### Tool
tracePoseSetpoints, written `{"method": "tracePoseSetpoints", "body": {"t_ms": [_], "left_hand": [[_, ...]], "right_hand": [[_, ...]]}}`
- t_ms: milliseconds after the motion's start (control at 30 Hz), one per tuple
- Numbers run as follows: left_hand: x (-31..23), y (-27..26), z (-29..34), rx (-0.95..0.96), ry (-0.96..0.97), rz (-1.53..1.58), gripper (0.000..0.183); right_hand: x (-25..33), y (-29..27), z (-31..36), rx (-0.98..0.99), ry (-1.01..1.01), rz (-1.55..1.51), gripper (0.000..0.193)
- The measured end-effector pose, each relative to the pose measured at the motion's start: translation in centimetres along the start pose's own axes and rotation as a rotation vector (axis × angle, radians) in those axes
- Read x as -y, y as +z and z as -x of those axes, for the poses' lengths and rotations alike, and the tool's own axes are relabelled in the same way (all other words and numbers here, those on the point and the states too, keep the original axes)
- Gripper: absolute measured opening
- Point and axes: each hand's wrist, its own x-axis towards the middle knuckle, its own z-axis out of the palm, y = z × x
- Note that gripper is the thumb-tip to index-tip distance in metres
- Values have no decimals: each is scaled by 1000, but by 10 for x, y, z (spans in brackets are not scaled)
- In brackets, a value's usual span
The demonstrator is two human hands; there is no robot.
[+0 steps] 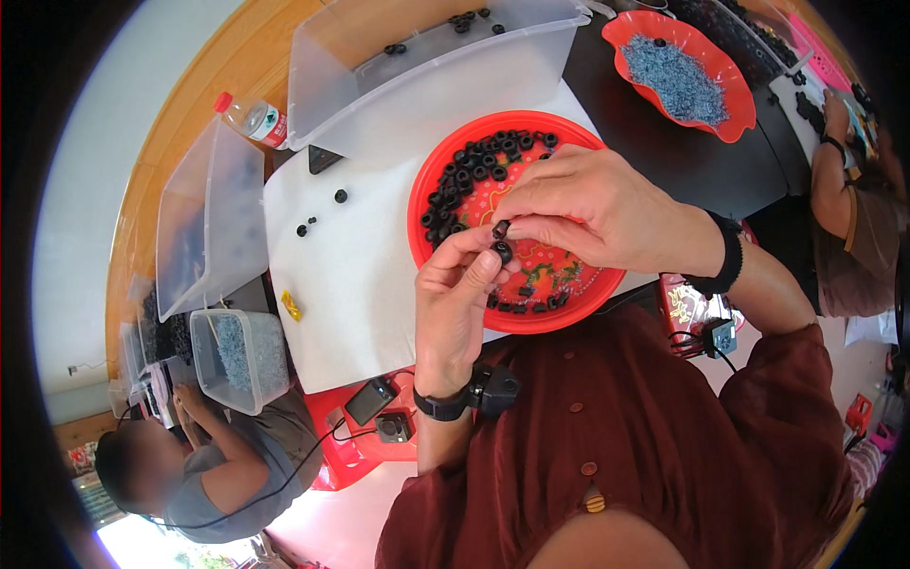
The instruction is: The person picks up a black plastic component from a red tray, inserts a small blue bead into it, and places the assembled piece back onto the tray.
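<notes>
Over a round red tray [418, 226], my two hands meet at the fingertips. My left hand [453, 302] is closed, pinching a round black part [502, 252] between thumb and fingers. Just above it, my right hand [607, 211] is closed on a small dark piece [500, 229], which touches or nearly touches the round part; I cannot tell which. Many black ring-shaped parts [464, 176] with holes lie along the tray's far and left side. Smaller black pieces [519, 307] are scattered near its front rim, among fine bluish bits.
Clear plastic bins [431, 85] stand behind and left, near a red-capped bottle [256, 121]. A red scalloped bowl [621, 57] of blue-grey bits sits back right. Loose black parts [340, 196] and a yellow wrapper [291, 305] lie on the white sheet. Other people work at left and right.
</notes>
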Motion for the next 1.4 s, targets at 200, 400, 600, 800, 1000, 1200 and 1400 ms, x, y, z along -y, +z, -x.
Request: {"method": "tracePoseSetpoints", "body": {"t_ms": [200, 400, 600, 800, 1000, 1200, 1400], "left_hand": [[-6, 7, -3, -30, 70, -142, 46], [-2, 9, -3, -48, 102, -244, 46], [-4, 11, 0, -68, 123, -267, 44], [-6, 12, 1, -83, 130, -306, 43], [-5, 15, 2, -82, 142, -354, 42], [-6, 20, 0, -119, 123, -249, 37], [3, 22, -4, -114, 108, -34, 34]], "right_hand": [[1, -4, 6, -17, -20, 91, 15], [4, 0, 7, 26, -90, 233, 19], [6, 2, 8, 23, -139, 367, 17], [13, -5, 4, 95, -178, 487, 7], [16, 0, 4, 145, -188, 465, 19], [10, 17, 11, -2, -174, 452, 17], [23, 23, 16, -81, -17, 489, 42]]}}
